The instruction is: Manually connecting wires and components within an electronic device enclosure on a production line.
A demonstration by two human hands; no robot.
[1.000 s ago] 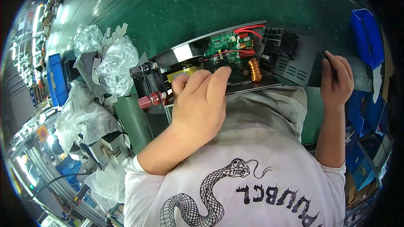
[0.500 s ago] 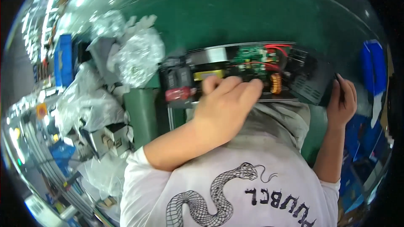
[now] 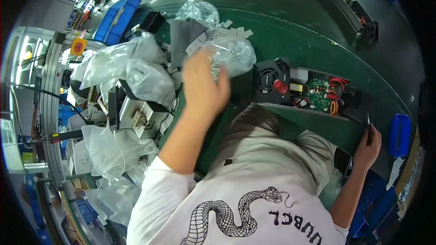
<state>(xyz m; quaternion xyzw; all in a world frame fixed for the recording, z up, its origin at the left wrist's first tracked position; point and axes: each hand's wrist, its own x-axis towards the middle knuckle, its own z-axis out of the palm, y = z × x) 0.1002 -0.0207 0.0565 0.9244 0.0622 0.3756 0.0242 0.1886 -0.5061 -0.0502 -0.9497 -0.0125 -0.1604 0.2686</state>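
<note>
An opened black metal power unit (image 3: 290, 109) lies across the green work surface above my lap. Its green circuit board (image 3: 319, 94), copper coil (image 3: 334, 107) and red wires show. A fan end plate (image 3: 269, 80) with a red part stands at its left end, a dark end plate at its right. My left hand (image 3: 204, 84), smeared by motion, is over the near side of a clear plastic bag (image 3: 234, 54); its grip is unclear. Beyond the unit's right end, my right hand (image 3: 369, 149) is closed around a slim dark tool, its tip (image 3: 368, 119) pointing up.
White tags (image 3: 236, 31) and a grey bag (image 3: 181, 36) lie behind the clear bag. Plastic bags (image 3: 141, 77) and a box with metal parts (image 3: 145, 120) crowd the left. Blue bins stand far left (image 3: 119, 18) and right (image 3: 399, 135). Another open unit (image 3: 349, 7) sits far right.
My left hand has moved left from the power unit's board to the clear plastic bag. The view has swung left, so the unit appears further right. My right hand still holds the slim tool.
</note>
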